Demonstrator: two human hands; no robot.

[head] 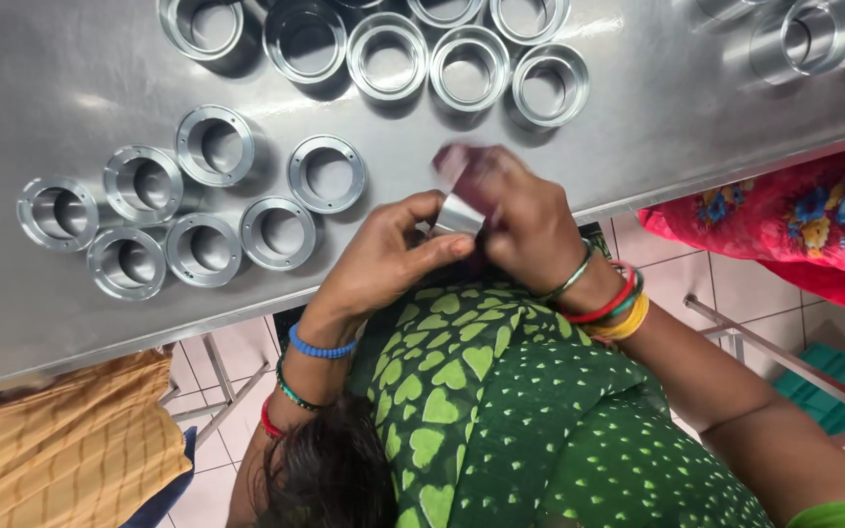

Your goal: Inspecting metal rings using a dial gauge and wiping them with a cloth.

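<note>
Piece in hand: one short metal sleeve (459, 215), shiny and thin-walled, held between both hands just above the worktop (51, 88) edge, close to the body.
Left hand (383, 256): curled, with thumb and fingers pinching the sleeve's near side.
Right hand (530, 223): closed over the sleeve's far side; a blurred purplish thing (462, 161) sits at its fingertips, kind unclear.
Progress: seemingly midway, one piece being worked while many wait or are finished; I cannot tell which group is which.
Near cluster (203, 249): seven flanged rings, standing bore-up.
Far row (386, 54): similar rings, closely packed.
</note>
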